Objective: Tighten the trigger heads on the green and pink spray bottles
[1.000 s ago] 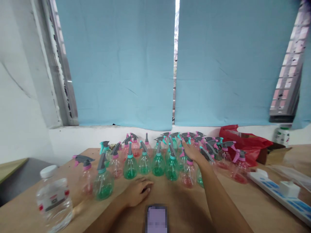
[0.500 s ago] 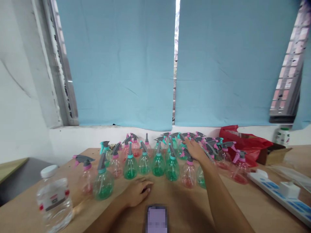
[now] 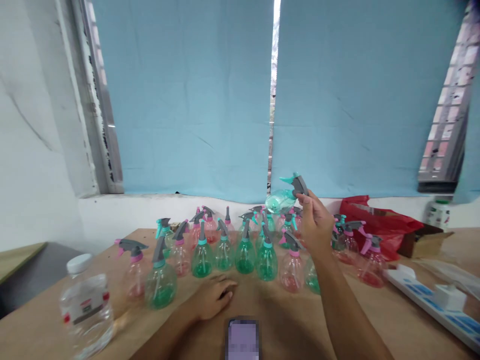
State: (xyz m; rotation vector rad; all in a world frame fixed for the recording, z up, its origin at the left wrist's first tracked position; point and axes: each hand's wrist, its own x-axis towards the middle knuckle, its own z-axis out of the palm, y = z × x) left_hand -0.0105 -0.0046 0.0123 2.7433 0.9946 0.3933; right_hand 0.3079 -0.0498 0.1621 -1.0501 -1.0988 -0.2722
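In my right hand is a green spray bottle, gripped by its grey trigger head and tipped on its side above the others. Its teal nozzle points left. My left hand lies on the tabletop with nothing in it, thumb apart from the loosely bent fingers. Just beyond it stand several upright spray bottles, among them a green spray bottle with a teal collar and a pink spray bottle with a pink collar. My right forearm hides part of the bottles on the right.
A phone lies at the table's near edge. On the left stand a clear water bottle and another green spray bottle. To the right are a white power strip, a red plastic bag and an open cardboard box.
My right hand has lifted the green spray bottle up from among the back bottles and tilted it. My left hand stays in place on the table.
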